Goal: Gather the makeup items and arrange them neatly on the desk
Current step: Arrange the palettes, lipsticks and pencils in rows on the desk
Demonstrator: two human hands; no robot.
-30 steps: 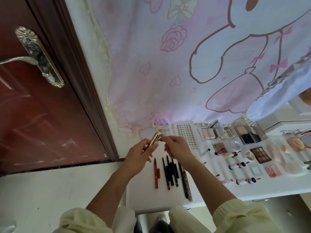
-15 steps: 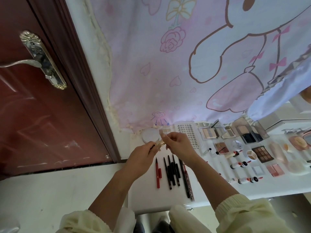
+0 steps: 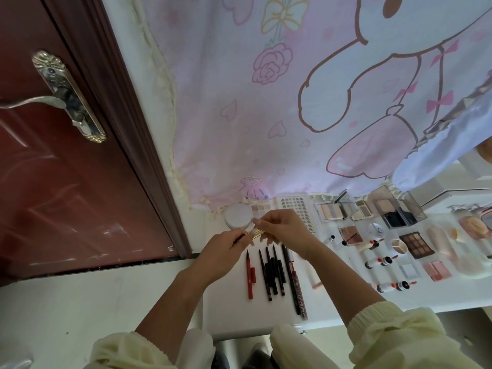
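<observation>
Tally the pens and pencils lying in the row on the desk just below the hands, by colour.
Red pen: 1
Black pens: 4
Dark patterned pencil: 1
Total: 6

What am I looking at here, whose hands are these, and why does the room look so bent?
There is no machine here. A person wears a wide-angle camera on the head, looking forward and down, and that lens bends the door and the cartoon cloth towards the edges. The two arms in pale sleeves are that person's own. The left hand and the right hand together pinch a slim gold stick above a white desk; I cannot tell what kind of makeup it is. Below the hands lies a row of dark pencils, with a red pen at its left. Behind the hands sits a round white compact. To the right lie palettes, such as a dark eyeshadow palette.
</observation>
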